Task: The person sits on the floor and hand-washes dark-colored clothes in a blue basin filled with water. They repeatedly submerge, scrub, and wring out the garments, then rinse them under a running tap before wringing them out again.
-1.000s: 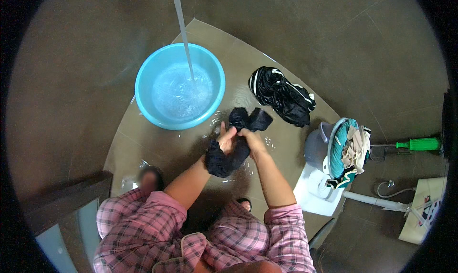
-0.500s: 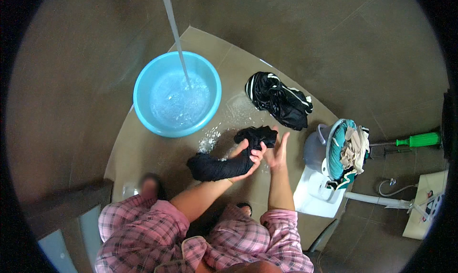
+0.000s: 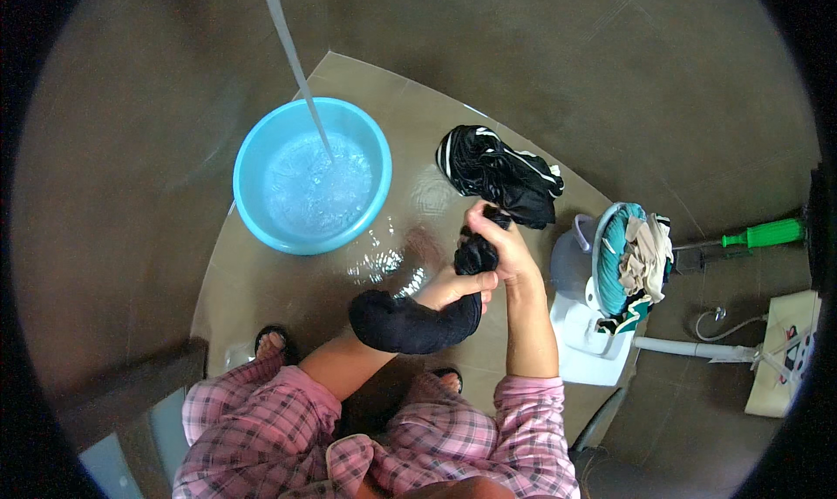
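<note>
A twisted black cloth garment [image 3: 410,322] is gripped by both my hands above the wet floor. My left hand [image 3: 462,287] is closed round its middle, and the longer, thicker end hangs over my left wrist. My right hand [image 3: 504,242] is wrapped round the upper end, close above the left. Beyond my right hand, a black garment with white stripes [image 3: 499,174] lies bunched on the floor. To the left, a stream of water [image 3: 292,54] falls into a light blue basin [image 3: 377,198], where the water is bubbling.
A bucket [image 3: 571,253] heaped with teal, beige and dark clothes [image 3: 643,259] stands at the right, beside a white floor-level fixture [image 3: 575,359]. A green-handled brush or tool [image 3: 763,234] and a white pipe [image 3: 689,349] are further right. Dark tiled walls enclose the floor.
My right hand was open beside the black garment and has now closed round its upper end. The garment's upper part is now twisted tighter. The whole view has shifted slightly.
</note>
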`<state>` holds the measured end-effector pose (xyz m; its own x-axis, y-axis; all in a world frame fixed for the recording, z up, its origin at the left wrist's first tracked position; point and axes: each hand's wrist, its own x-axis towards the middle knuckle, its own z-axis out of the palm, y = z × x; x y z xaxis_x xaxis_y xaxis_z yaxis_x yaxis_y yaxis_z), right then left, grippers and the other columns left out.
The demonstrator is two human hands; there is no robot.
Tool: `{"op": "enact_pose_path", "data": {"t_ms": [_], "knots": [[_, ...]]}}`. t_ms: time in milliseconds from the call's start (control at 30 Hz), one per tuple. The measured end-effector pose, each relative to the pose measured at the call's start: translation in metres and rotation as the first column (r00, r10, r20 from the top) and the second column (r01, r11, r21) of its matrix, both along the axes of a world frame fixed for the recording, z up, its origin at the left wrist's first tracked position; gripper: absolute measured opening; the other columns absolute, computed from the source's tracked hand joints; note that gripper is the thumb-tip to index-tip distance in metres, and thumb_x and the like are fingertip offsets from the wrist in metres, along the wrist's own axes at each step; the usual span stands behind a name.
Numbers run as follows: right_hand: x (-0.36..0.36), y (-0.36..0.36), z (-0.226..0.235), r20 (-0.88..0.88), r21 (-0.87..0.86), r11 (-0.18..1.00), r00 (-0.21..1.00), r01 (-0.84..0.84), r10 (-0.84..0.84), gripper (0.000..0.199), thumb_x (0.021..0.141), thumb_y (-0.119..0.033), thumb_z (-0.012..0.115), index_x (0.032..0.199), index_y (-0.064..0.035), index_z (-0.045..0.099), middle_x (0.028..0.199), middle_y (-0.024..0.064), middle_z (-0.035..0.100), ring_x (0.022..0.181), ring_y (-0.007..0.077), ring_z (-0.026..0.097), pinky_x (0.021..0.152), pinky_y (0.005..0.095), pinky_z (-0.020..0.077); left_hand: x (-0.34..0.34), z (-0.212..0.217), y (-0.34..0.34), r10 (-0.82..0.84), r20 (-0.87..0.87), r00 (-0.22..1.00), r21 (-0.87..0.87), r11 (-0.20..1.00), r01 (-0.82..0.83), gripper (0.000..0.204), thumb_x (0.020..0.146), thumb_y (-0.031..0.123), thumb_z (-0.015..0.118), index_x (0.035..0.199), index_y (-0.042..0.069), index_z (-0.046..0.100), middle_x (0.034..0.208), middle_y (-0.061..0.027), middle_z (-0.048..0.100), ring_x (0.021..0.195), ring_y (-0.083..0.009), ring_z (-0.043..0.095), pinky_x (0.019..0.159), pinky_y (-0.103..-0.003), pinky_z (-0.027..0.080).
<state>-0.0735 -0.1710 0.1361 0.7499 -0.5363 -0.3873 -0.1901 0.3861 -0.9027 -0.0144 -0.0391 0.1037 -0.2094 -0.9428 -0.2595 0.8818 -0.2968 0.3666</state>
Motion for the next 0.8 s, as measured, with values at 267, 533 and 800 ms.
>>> {"op": "enact_pose_path", "data": {"t_ms": [267,533,800], "knots": [[0.015,0.037,-0.046,-0.670,-0.418,0.669,0.706,-0.615,0.229,0.036,0.082,-0.027,0.057,0.105,0.0001,0.063,0.089,0.0215,0.065,0.081,0.0319,0.063,0.080,0.0381,0.0485,-0.037,-0.114,0.028,0.118,0.801,0.587,-0.193,0.979,0.067,0.027,0.080,0.023,0.066,0.101,0.006,0.062,0.089,-0.0087,0.062,0.084,-0.0196,0.060,0.073,-0.032,0.048],[-0.005,0.081,-0.098,-0.712,-0.449,0.559,0.658,-0.697,0.248,0.031,0.081,-0.025,0.057,0.104,-0.0063,0.066,0.094,0.0248,0.063,0.090,0.0419,0.059,0.082,0.0444,0.0482,-0.080,-0.187,0.054,0.079,0.910,0.406,-0.035,0.993,-0.114,0.035,0.079,0.023,0.066,0.110,0.007,0.062,0.104,-0.0122,0.063,0.100,-0.0238,0.059,0.084,-0.035,0.046],[0.011,0.038,-0.082,-0.029,-0.087,0.996,0.999,0.030,-0.033,0.051,0.081,-0.023,0.068,0.126,-0.0107,0.047,0.119,0.0084,0.055,0.108,0.0195,0.051,0.092,0.0355,0.0433,0.019,-0.098,0.002,0.466,0.691,0.553,-0.420,0.881,-0.218,0.071,0.070,0.011,0.074,0.131,-0.002,0.041,0.126,-0.0119,0.052,0.117,-0.0241,0.047,0.103,-0.036,0.035]]}}
